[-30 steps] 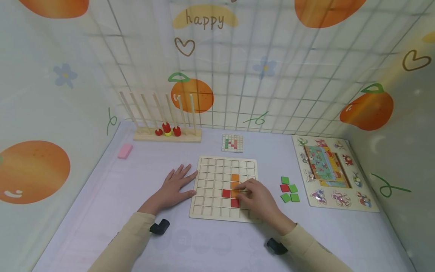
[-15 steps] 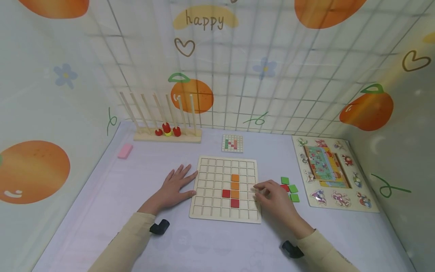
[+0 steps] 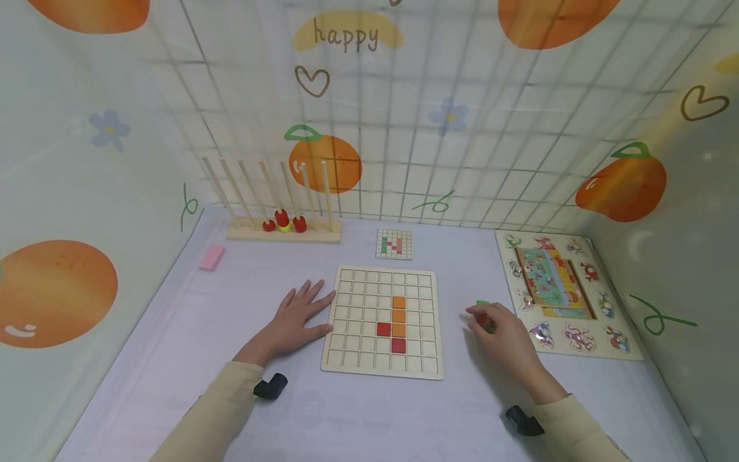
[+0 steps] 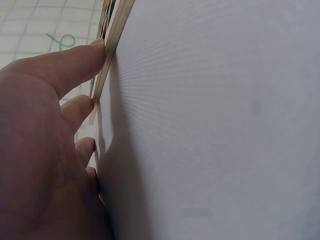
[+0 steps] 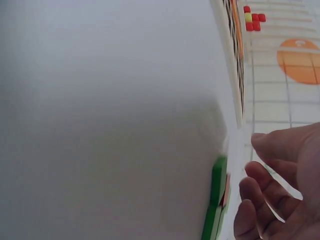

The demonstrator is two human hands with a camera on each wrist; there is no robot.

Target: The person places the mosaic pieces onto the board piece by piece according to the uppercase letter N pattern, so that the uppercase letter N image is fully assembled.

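A square wooden grid board [image 3: 353, 328] lies on the table, holding a column of orange tiles [image 3: 398, 316], a red tile [image 3: 383, 329] to their left and another red tile [image 3: 398, 345] below them. My left hand [image 3: 297, 324] rests flat with spread fingers, its thumb and fingertips touching the board's left edge. To the right of the board, my right hand [image 3: 508, 337] hovers over the loose tiles and partly hides them. In the right wrist view its thumb and fingers stand apart with nothing between them, near green tiles [image 5: 218, 181].
A small pattern card [image 3: 394, 244] lies behind the board. At the back left stands a wooden bead rack [image 3: 283, 236] with red and yellow beads, near a pink block [image 3: 212, 258]. A picture puzzle board [image 3: 534, 333] lies on the right.
My right hand has left the grid board and moved right to the loose tiles, uncovering the orange tile it was touching. The left hand stays in place.
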